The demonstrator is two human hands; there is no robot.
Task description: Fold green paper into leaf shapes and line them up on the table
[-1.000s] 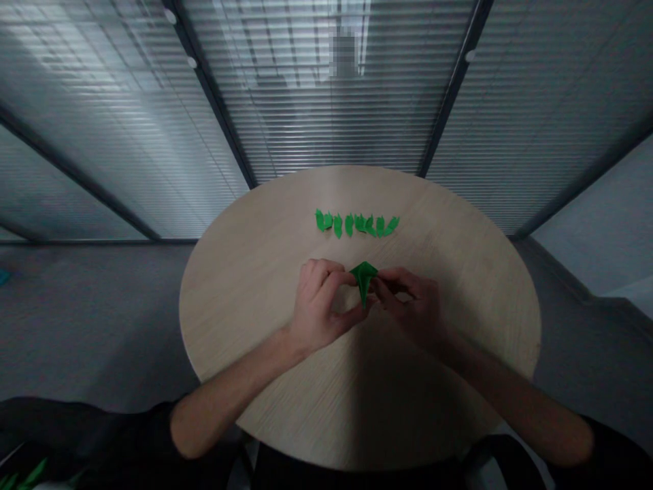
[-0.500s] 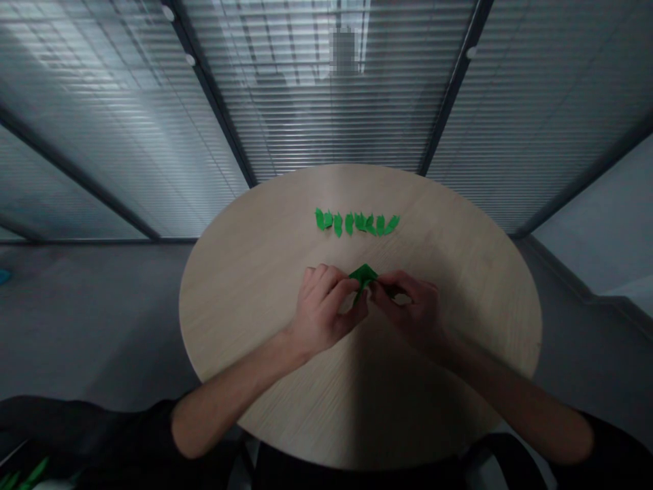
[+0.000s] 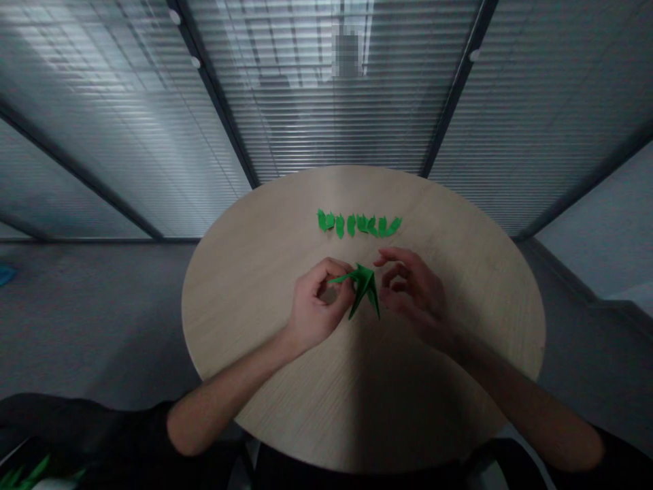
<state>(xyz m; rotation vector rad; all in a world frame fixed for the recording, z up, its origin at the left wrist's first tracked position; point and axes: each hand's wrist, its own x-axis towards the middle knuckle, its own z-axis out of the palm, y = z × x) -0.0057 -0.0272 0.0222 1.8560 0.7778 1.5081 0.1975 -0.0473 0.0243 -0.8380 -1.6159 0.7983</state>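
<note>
A folded green paper piece (image 3: 364,279), with several pointed flaps spreading out and down, is held above the middle of the table. My left hand (image 3: 321,296) pinches it from the left between thumb and fingers. Just right of the paper, my right hand (image 3: 414,289) is apart from it, fingers spread and curved, holding nothing. Beyond both hands lies a row of several small folded green paper pieces (image 3: 352,224), some of them touching one another.
The round wooden table (image 3: 245,272) reaches close to glass panels with blinds (image 3: 337,129) at the back. Green leaves (image 3: 35,473) show at the lower left. A blue object (image 3: 6,275) lies on the floor at far left.
My right hand has let go of the folded paper and drawn slightly right, its fingers opening. The paper's flaps now show spread out, still in my left hand.
</note>
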